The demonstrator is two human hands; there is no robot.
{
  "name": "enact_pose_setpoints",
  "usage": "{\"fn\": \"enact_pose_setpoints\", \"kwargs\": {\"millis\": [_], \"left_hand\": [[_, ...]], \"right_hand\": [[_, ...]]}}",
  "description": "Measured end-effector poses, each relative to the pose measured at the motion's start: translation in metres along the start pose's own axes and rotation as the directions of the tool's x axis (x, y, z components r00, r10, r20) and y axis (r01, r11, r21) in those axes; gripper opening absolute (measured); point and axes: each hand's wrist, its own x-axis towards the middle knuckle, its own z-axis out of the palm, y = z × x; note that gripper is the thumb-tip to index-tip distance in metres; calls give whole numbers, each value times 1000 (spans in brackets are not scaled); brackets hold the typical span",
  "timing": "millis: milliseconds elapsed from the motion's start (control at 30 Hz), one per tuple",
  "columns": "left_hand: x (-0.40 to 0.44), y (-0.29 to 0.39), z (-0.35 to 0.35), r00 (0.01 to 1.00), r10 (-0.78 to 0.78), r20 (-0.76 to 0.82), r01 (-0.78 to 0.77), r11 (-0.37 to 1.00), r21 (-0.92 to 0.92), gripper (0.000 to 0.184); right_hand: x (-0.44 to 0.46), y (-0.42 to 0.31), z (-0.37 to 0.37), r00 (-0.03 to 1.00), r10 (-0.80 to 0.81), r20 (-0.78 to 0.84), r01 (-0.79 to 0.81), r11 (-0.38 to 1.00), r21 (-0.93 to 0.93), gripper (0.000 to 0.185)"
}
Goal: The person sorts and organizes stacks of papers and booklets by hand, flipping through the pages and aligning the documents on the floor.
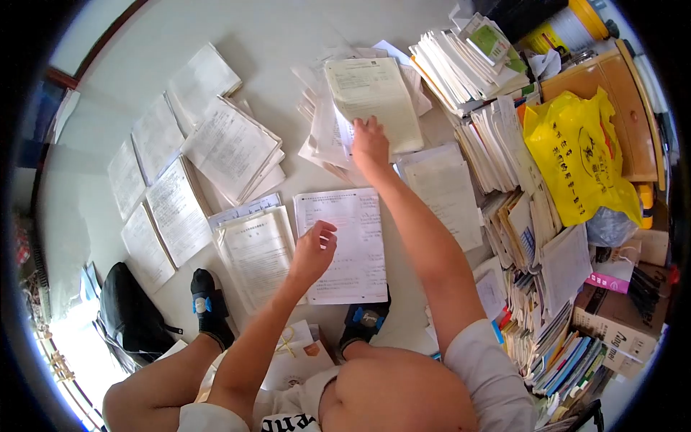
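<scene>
My right hand (pixel 371 147) reaches forward to the lower edge of a yellowish paper booklet (pixel 374 90). Its fingers are bent over that edge, which curls up slightly on the left side. The booklet lies on a loose, fanned-out pile of papers (pixel 317 140). Nearer to me, my left hand (pixel 314 252) is over a white printed sheet with handwriting (pixel 349 223), fingers loosely bent and apart, holding nothing. Left of this sheet lies a stack of stapled papers (pixel 252 252). Another paper stack (pixel 443 187) lies to the right of my right forearm.
Several paper stacks (pixel 230 144) spread across the floor at the left. Tall piles of papers and books (pixel 468 68) line the right side, beside a yellow plastic bag (pixel 576 158) and a cardboard box (pixel 622 317). A black bag (pixel 133 309) sits near my left foot.
</scene>
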Motion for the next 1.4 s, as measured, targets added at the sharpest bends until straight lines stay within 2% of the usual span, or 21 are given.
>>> {"fn": "enact_pose_setpoints", "kwargs": {"millis": [100,167,233,300,400,467,500,567,600,667,700,767,800,867,967,1033,1133,1200,1300,1367,1400], "left_hand": [[10,-6,1,999,-37,6,37,991,-126,19],[36,-7,2,986,-29,-166,4,989,-146,24],[67,9,-2,965,135,-226,-161,982,-103,30],[106,17,7,962,130,-239,-195,942,-274,37],[181,-11,25,945,186,-271,-255,935,-248,45],[223,-27,35,967,-43,-252,-48,938,-343,51],[236,-27,34,968,-40,-248,-49,938,-343,51],[254,-30,35,969,-242,-41,198,869,-453,49],[250,-16,35,970,-240,-36,199,870,-451,49],[231,28,31,966,-209,149,251,645,-722,54],[244,35,32,933,-201,299,358,618,-700,64],[249,41,45,940,-295,170,335,707,-622,66],[241,59,42,930,-367,28,325,784,-529,69],[238,69,34,925,-374,70,358,791,-497,61],[253,25,47,972,-233,-13,206,885,-418,50],[267,-5,45,992,-49,-120,22,976,-218,42],[240,-8,-4,1000,6,3,-5,946,-323,40],[197,21,-55,993,32,118,18,915,-403,42],[122,56,-139,930,40,364,123,902,-413,49],[56,79,-180,904,-66,423,207,932,-298,49],[24,87,-196,893,-100,440,233,937,-261,51]], "right_hand": [[8,22,-22,1000,-16,17,13,986,165,27],[6,28,-34,1000,3,-26,5,961,276,21],[-5,25,-37,999,22,-28,-14,960,278,23],[-14,26,-31,999,45,-29,-35,960,278,25],[-24,26,-17,999,16,-36,-8,976,215,28],[-30,16,-18,997,82,2,-80,976,202,31],[-30,14,-13,992,56,-114,-29,973,227,26],[-32,15,-3,988,56,-145,-20,971,240,26],[-32,13,-5,983,52,-176,-6,968,253,26],[-29,11,-15,984,89,-153,-46,963,265,25],[-28,10,-21,994,107,-20,-99,964,247,27],[-29,6,-33,985,127,114,-150,964,221,29],[-35,0,-39,993,93,73,-108,965,239,33],[-44,-1,-37,998,60,30,-66,966,250,39],[-56,13,-23,977,-102,-189,135,976,170,42],[-57,41,-36,993,-66,-100,108,849,518,42],[-71,70,-76,938,115,-328,55,883,467,36],[-84,76,-91,934,248,-258,-81,850,520,53],[-95,59,-91,926,358,-118,-159,657,737,57],[-106,9,-135,807,207,554,-550,-80,831,60],[-122,-9,-136,840,98,534,-535,-17,845,57]]}}
